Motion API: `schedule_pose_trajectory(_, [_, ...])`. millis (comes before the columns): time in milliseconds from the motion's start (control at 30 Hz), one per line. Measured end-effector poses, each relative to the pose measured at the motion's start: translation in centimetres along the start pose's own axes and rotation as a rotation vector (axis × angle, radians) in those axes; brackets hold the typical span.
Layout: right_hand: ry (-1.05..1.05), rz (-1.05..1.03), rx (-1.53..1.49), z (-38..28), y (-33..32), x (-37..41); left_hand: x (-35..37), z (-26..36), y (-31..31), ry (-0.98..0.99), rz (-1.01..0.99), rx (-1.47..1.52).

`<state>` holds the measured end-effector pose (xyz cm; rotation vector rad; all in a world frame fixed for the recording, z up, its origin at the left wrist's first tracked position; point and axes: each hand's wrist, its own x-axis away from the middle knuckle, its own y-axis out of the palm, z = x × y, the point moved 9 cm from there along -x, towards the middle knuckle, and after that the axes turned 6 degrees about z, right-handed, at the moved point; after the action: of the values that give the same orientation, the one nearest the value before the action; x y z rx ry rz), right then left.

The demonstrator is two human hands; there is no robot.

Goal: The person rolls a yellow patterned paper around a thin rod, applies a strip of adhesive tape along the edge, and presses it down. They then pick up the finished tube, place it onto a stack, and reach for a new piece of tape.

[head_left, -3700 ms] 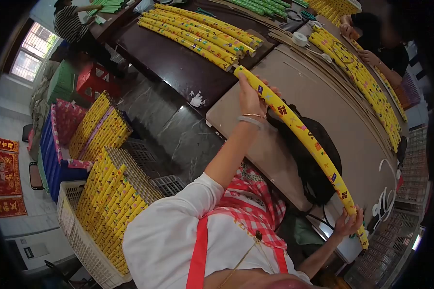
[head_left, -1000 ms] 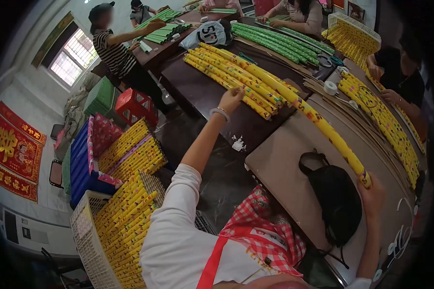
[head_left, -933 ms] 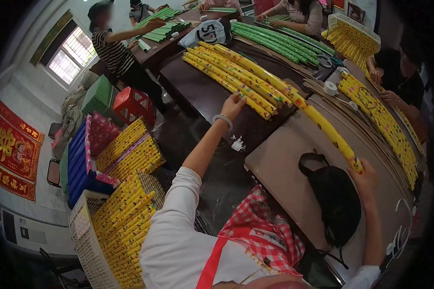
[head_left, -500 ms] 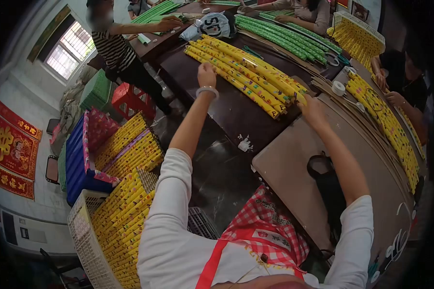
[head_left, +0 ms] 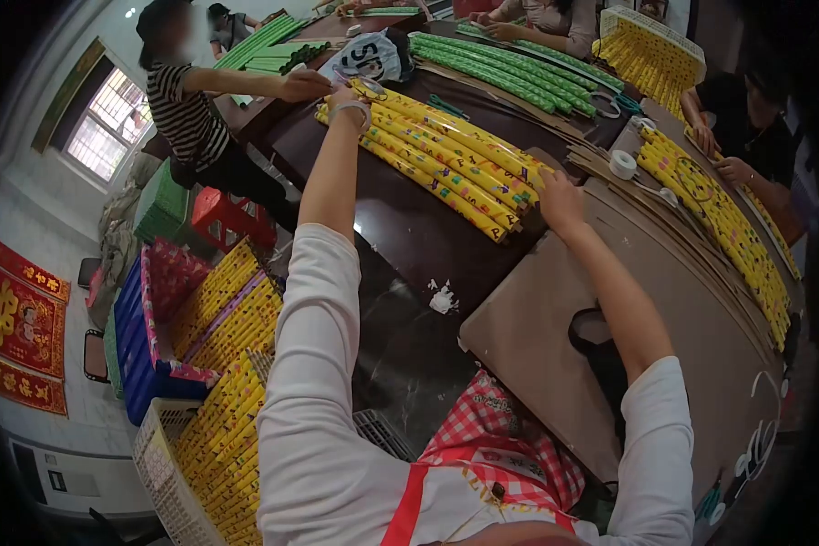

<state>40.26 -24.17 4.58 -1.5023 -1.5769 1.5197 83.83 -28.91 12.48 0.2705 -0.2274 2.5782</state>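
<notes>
Several yellow patterned rolls [head_left: 441, 159] lie side by side in a bundle on the dark table. My left hand [head_left: 341, 98], with a pale bangle on its wrist, is closed at the far left end of the uppermost roll; its fingertips are partly hidden. At the near right end, my right hand [head_left: 561, 200] has its fingers closed on the same roll. A co-worker's hand [head_left: 305, 85] is close beside my left hand.
Green patterned rolls [head_left: 500, 73] and a printed bag [head_left: 373, 56] lie behind the bundle. To the right are a brown board [head_left: 555, 309], a tape roll [head_left: 622, 164] and more yellow rolls [head_left: 714, 205]. A white crate [head_left: 168, 464] of yellow rolls stands at lower left.
My left hand has moved away from me to the rolls' far left end. My right hand stays at their near right end. The co-worker's arm has come down nearer the rolls.
</notes>
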Motion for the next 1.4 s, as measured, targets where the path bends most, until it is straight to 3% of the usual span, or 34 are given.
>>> schedule_pose_trajectory(33, [-0.031, 0.017, 0.017, -0.1, 0.0, 0.3, 0.9, -0.2, 0.0, -0.003, -0.003, -0.008])
schedule_pose_trajectory(100, [-0.06, 0.042, 0.017, 0.1, 0.1, 0.5, 2.7, -1.6, 0.8, -0.153, -0.072, 0.422])
schedule_pose_trajectory(200, [-0.079, 0.027, 0.025, 0.1, 0.2, 0.5, 3.4, -1.4, 0.8, -0.005, -0.146, 0.25])
schedule_pose_trajectory(267, [-0.06, -0.012, 0.025, -0.1, 0.1, 0.6, 3.1, -2.0, 0.4, -0.036, -0.072, 0.236])
schedule_pose_trajectory(367, [-0.031, -0.051, 0.032, -0.2, 0.1, 0.8, 2.7, -2.1, 2.0, 0.02, -0.243, 0.475])
schedule_pose_trajectory(433, [-0.052, -0.055, 0.036, -0.4, 0.1, 0.9, 4.3, -1.7, 3.1, 0.017, -0.469, 0.67])
schedule_pose_trajectory(467, [-0.048, -0.055, 0.032, -0.4, 0.0, 1.1, 4.2, -3.1, 3.2, -0.111, -0.322, 0.705])
schedule_pose_trajectory(667, [-0.118, 0.024, 0.033, -0.5, -1.7, 2.2, 7.8, -3.0, 7.6, -0.075, -0.617, 0.826])
schedule_pose_trajectory(833, [-0.234, 0.088, 0.072, 0.0, -6.3, 4.6, 12.3, -5.1, 11.0, -0.264, -0.531, 0.799])
schedule_pose_trajectory(867, [-0.221, 0.09, 0.076, 0.8, -7.4, 5.2, 12.5, -5.4, 12.5, -0.273, -0.602, 0.878])
schedule_pose_trajectory(967, [-0.229, 0.145, 0.036, 5.1, -10.8, 8.0, 16.2, -6.1, 14.9, -0.305, -0.535, 0.801])
schedule_pose_trajectory(1100, [0.108, 0.041, 0.074, 17.5, -14.1, 14.3, 22.5, -7.0, 19.3, -0.34, -0.593, 0.746])
schedule_pose_trajectory(1200, [0.35, 0.011, 0.082, 29.0, -13.8, 22.4, 27.1, -8.5, 23.9, -0.355, -0.622, 0.579])
schedule_pose_trajectory(1267, [0.54, -0.034, 0.134, 35.0, -13.5, 28.1, 30.4, -10.0, 28.4, -0.445, -0.694, 0.64])
schedule_pose_trajectory(1300, [0.573, -0.02, 0.15, 35.7, -13.7, 29.8, 33.3, -10.3, 29.3, -0.434, -0.738, 0.487])
schedule_pose_trajectory(1367, [0.421, 0.189, 0.208, 33.6, -15.6, 31.5, 38.8, -11.2, 33.3, -0.487, -0.882, 0.424])
schedule_pose_trajectory(1400, [0.455, 0.186, 0.22, 33.4, -15.8, 31.7, 40.2, -13.2, 36.4, -0.622, -0.889, 0.39])
